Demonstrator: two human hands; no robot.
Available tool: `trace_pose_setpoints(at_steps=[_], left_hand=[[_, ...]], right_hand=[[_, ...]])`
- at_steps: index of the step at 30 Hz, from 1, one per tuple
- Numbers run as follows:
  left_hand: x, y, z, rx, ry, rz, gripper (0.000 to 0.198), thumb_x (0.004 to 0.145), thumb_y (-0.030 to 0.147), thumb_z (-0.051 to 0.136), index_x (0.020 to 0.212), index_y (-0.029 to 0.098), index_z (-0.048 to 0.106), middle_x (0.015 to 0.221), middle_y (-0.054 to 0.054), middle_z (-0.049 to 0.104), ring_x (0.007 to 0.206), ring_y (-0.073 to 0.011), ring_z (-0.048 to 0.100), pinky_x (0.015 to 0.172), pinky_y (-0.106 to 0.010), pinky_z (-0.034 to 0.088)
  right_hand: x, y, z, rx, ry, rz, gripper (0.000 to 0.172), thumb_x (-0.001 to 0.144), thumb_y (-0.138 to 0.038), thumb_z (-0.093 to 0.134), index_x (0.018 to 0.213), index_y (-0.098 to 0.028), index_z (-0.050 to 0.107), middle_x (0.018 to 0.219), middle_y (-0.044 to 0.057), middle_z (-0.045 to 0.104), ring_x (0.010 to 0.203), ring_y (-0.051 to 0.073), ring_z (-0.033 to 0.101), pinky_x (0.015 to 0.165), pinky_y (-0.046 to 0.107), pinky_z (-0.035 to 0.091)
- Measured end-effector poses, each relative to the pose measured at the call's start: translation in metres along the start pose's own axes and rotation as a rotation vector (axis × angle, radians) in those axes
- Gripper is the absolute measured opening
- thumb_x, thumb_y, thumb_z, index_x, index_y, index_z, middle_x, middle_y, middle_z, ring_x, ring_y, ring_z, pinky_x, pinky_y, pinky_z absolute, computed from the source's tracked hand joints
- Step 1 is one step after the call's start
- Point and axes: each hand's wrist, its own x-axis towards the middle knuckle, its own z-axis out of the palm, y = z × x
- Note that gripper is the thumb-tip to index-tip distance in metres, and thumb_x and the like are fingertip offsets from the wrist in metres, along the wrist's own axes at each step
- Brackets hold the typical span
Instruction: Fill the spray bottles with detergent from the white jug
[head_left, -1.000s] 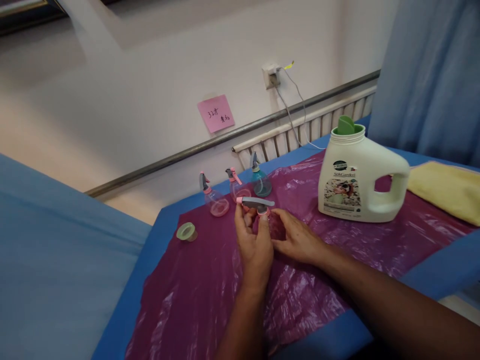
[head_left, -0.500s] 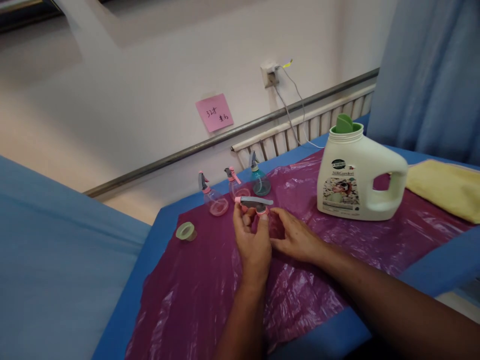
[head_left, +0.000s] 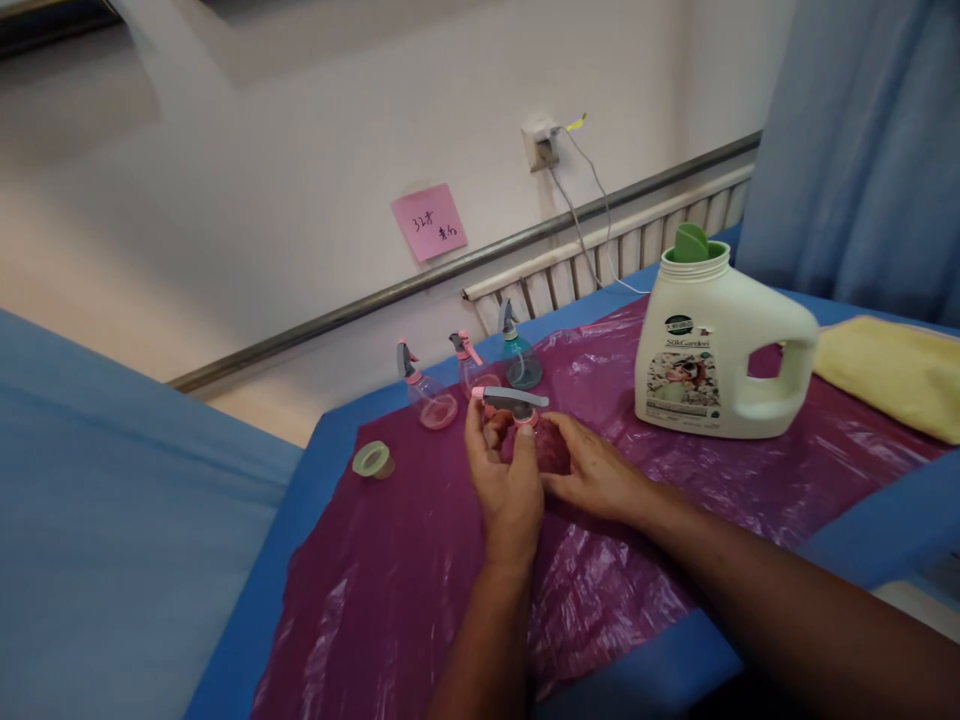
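Between my hands is a clear spray bottle with a grey and pink spray head (head_left: 511, 398). My left hand (head_left: 506, 480) is closed round the head and neck, thumb at the pink collar. My right hand (head_left: 596, 470) is wrapped round the bottle's clear body, which is mostly hidden by the fingers. Behind them stand a clear bottle with a grey and pink head (head_left: 433, 402), another with a pink trigger (head_left: 466, 370) and a teal bottle (head_left: 522, 362). A small pale green cup-like piece (head_left: 373, 461) lies to the left.
A large cream jug (head_left: 679, 345) with a green piece in its mouth stands right of my hands. Further right lies a yellow cloth (head_left: 889, 375). Purple plastic sheeting (head_left: 397, 590) covers the blue surface (head_left: 240, 620). Cables hang from a wall socket (head_left: 541, 148).
The view has shifted very slightly. Both hands keep their hold on the spray bottle, with no clear movement otherwise.
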Motion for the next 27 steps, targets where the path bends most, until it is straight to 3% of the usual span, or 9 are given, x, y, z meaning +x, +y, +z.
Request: trace_pose_setpoints(at_steps=[4,8,14,20,27], left_hand=[[-0.001,-0.001,0.0,0.019,-0.003,0.017,0.088,0.096,0.033,0.08,0.172,0.031,0.037,0.143,-0.013,0.07,0.137,-0.0253,0.069,0.121,-0.045,0.053],[-0.004,-0.002,-0.001,-0.01,-0.025,-0.037,0.083,0.098,0.036,0.078,0.171,0.032,0.039,0.152,-0.014,0.067,0.146,-0.0269,0.064,0.122,-0.045,0.053],[0.002,0.007,-0.003,-0.059,0.052,0.004,0.083,0.096,0.038,0.084,0.167,0.03,0.042,0.146,-0.013,0.071,0.138,-0.026,0.07,0.118,-0.042,0.055],[0.009,0.021,-0.006,-0.193,0.137,0.08,0.07,0.087,0.027,0.091,0.15,0.028,0.06,0.12,-0.004,0.078,0.115,-0.019,0.079,0.11,-0.033,0.058],[0.008,0.05,-0.016,-0.314,0.189,0.212,0.065,0.086,0.02,0.093,0.144,0.03,0.066,0.121,-0.003,0.08,0.117,-0.0173,0.077,0.109,-0.031,0.057]], right_hand=[[0.0,0.0,0.0,-0.005,-0.001,-0.003,0.074,0.089,-0.033,0.083,0.156,-0.026,0.053,0.151,0.017,0.069,0.137,0.038,0.068,0.115,0.059,0.054],[0.0,0.002,0.0,-0.011,-0.008,-0.003,0.072,0.09,-0.035,0.082,0.155,-0.026,0.053,0.15,0.017,0.069,0.136,0.038,0.068,0.115,0.06,0.055],[-0.001,0.001,0.002,-0.07,0.007,0.015,0.08,0.088,-0.043,0.085,0.157,-0.021,0.051,0.152,0.02,0.067,0.139,0.039,0.067,0.117,0.059,0.053],[-0.001,-0.004,0.001,-0.092,-0.005,0.035,0.083,0.085,-0.043,0.087,0.156,-0.019,0.05,0.152,0.021,0.067,0.14,0.038,0.066,0.118,0.059,0.052],[-0.001,-0.009,0.0,-0.095,-0.013,0.077,0.084,0.086,-0.044,0.086,0.158,-0.02,0.05,0.155,0.02,0.066,0.143,0.038,0.065,0.121,0.059,0.05]])
